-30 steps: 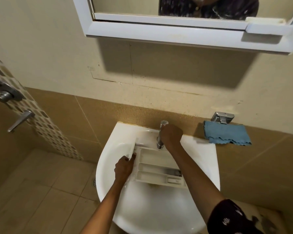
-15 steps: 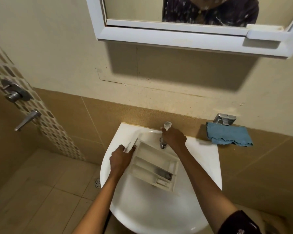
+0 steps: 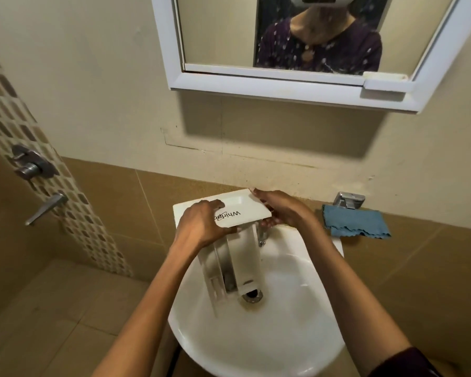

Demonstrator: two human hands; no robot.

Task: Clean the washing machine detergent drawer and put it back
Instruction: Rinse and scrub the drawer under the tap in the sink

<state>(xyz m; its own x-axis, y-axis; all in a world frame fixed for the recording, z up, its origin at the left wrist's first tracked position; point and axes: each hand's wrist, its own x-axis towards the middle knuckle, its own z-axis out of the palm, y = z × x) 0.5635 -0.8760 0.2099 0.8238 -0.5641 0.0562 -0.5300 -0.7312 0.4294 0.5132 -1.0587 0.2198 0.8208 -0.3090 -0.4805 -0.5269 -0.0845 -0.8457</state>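
Note:
The white detergent drawer [image 3: 244, 213] stands on end in the white basin [image 3: 291, 308], front panel up with its brand lettering showing. Its compartments [image 3: 230, 265] hang down toward the drain [image 3: 252, 295]. My left hand [image 3: 201, 224] grips the panel's left end. My right hand [image 3: 280, 210] holds the panel's right end, fingers curled round its edge. The chrome tap [image 3: 263, 236] is mostly hidden behind the drawer and my right hand.
A blue cloth [image 3: 355, 224] lies on the ledge right of the basin, next to a chrome fitting [image 3: 348, 200]. A white-framed mirror cabinet [image 3: 297, 85] hangs overhead. A shower valve [image 3: 30, 164] and a lever tap [image 3: 46, 208] stick out of the left wall.
The drawer was lying flat in the basin and now stands on end, panel up. My right hand left the tap and took the panel's right end. The view tilted upward.

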